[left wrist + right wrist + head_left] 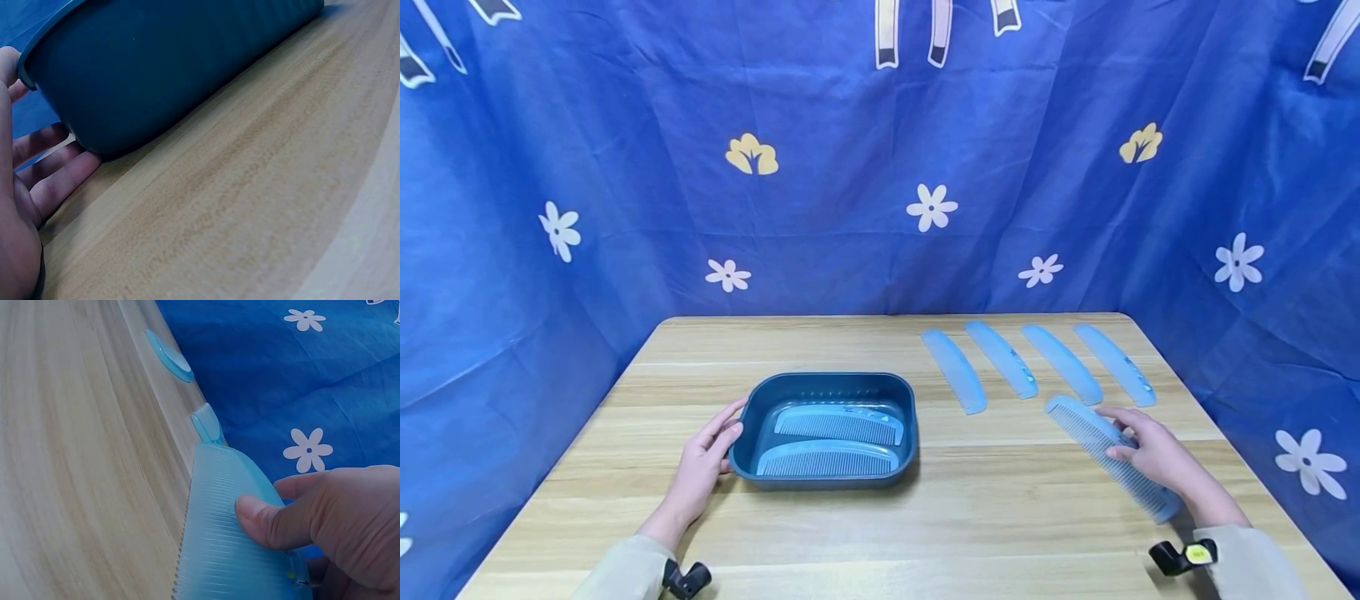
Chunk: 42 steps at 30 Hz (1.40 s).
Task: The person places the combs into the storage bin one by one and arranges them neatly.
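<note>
My right hand (1150, 450) pinches a translucent blue comb (1097, 437), thumb across its face, as the right wrist view shows close up. That comb slants over the right side of the table, teeth toward the left. At the left end of a dark teal plastic basin (823, 483), my left hand (703, 458) holds the rim, with the thumb on top and the other fingers against the outer wall. Inside the basin lie two blue combs, a rear comb (842, 423) and a front comb (827, 458), side by side. In the left wrist view, fingertips (87, 161) touch the basin's lower corner.
Several more blue combs lie in a slanted row at the back right, from the leftmost comb (953, 371) to the rightmost comb (1116, 365). A blue patterned curtain (850, 250) encloses the wooden table (985, 533) at the back and both sides.
</note>
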{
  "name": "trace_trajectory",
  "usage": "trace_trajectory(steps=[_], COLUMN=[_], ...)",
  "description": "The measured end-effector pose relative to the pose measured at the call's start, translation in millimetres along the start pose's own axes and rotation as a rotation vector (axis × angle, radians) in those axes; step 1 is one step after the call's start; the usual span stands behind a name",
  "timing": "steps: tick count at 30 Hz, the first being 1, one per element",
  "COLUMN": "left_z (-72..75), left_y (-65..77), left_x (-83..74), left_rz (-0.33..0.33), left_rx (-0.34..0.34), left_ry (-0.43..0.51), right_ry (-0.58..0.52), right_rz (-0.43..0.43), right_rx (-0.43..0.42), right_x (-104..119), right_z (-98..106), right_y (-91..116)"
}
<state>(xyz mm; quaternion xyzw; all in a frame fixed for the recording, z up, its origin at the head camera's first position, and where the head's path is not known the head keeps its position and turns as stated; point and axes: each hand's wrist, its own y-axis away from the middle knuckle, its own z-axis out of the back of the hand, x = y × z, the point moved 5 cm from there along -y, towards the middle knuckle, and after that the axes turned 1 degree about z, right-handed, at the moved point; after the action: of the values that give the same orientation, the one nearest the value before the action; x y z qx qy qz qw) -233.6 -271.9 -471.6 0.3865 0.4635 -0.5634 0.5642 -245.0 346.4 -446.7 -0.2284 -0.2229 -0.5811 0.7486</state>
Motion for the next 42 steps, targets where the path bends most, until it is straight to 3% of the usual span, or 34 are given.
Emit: trace_trajectory(steps=[6,13,18,42], left_z=[0.5,-0.5,-0.1,0.4], left_y=[0.0,-0.7,-0.4,0.2], left_x=[1.4,1.5,1.4,-0.1], left_rz=[-0.005,-0.027,-0.032,-0.021], left_rx=[-0.004,-0.002,-0.001,-0.007], left_ry=[-0.003,0.083,0.096,0.031], right_ry=[-0.037,-0.043,-0.046,-0.062], right_rz=[0.022,0.058,0.062,0.071], right_rx=[-0.005,-0.033,-0.053,-0.127], right_x=[2,6,8,19], right_z=[-1,-1,-1,-5], right_y=[1,2,1,-6])
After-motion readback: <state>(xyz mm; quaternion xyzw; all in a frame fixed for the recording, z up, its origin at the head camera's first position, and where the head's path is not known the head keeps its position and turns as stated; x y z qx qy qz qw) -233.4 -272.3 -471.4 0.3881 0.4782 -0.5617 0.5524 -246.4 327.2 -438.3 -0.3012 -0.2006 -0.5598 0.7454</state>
